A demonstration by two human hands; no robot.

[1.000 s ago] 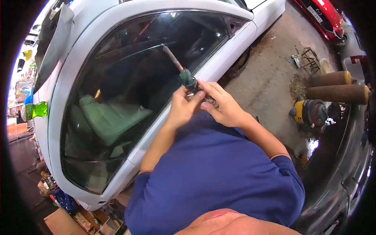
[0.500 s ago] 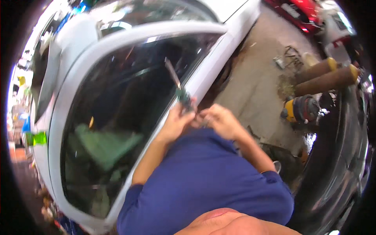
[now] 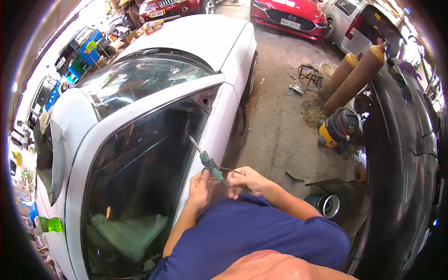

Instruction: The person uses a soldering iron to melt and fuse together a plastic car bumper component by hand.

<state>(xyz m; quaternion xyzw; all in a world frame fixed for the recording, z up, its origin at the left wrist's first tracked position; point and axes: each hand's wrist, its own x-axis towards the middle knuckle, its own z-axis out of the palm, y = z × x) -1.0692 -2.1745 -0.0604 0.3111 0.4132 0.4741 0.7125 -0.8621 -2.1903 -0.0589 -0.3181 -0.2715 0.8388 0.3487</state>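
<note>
In front of my chest is a soldering iron (image 3: 217,173) with a green handle and a metal tip pointing up and away. Several turns of dark cord (image 3: 209,163) are wound around the handle's upper part. My left hand (image 3: 199,190) is closed, gripping the handle from its left side. My right hand (image 3: 248,180) pinches a stretch of the cord that runs from the windings to its fingers. Just left of the tool is the side window of a white car (image 3: 232,103), with its dark glass.
A green bottle (image 3: 50,224) sits on the car at far left. To the right are two brown gas cylinders (image 3: 357,79), a yellow-and-black shop vacuum (image 3: 338,127), a small metal stand (image 3: 310,77) and a dark car body (image 3: 401,172). A red car (image 3: 289,18) stands at the back.
The view has tilted up, bringing the cars at the back into sight. My hands and the soldering iron sit lower in the picture. A length of cord now shows stretched between tool and right hand.
</note>
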